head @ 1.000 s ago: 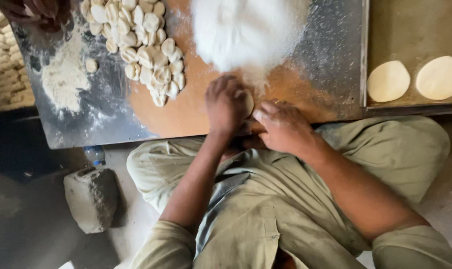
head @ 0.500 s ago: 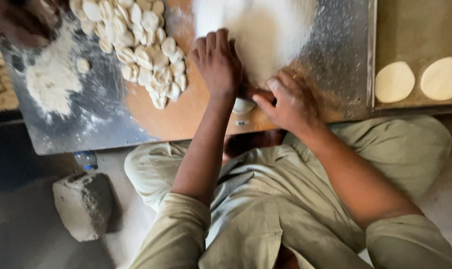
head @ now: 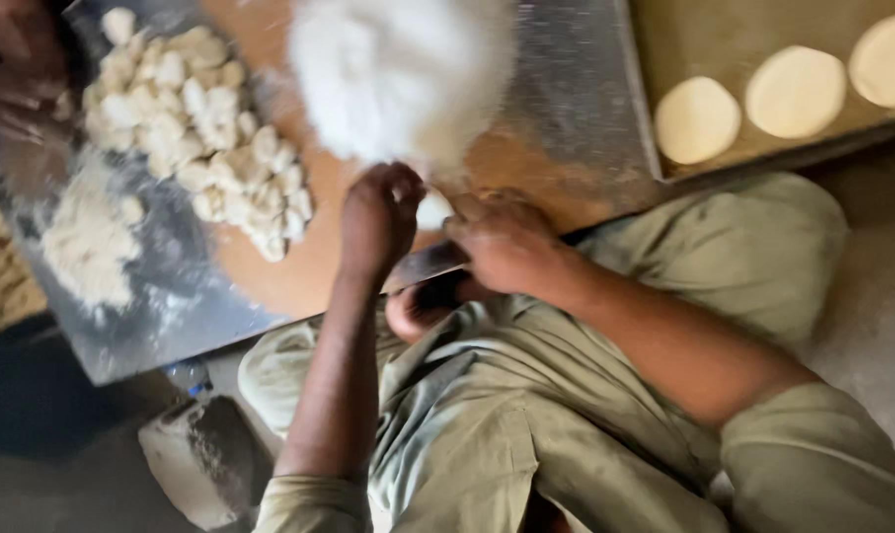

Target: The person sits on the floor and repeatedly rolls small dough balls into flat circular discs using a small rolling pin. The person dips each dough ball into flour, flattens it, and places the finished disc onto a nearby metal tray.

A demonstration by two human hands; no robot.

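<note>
Half a second ago the left hand [head: 380,219] was laid flat and open up by the flour pile [head: 403,79], with the fingers spread. Now it is pulled back toward the near edge of the board [head: 270,266], and its fingers are curled in. The right hand [head: 506,242] is drawn closer to the left one, so the two are almost touching. Everything is seen a little further to the right than before.

A small dough ball [head: 433,209] is tucked between the two hands, just below the flour pile. It is touched by the curled left fingers on one side and by the bent right fingers on the other. How tightly it is gripped cannot be told, because most of it is covered.

A heap of dough lumps [head: 205,128] is seen to the left on the board. Three flat dough rounds [head: 697,118] are laid on a tray [head: 664,39] to the right, and the last one is cut off by the edge. Another person's hand [head: 18,59] is blurred in the top left corner. The flour pile is blurred too.
</note>
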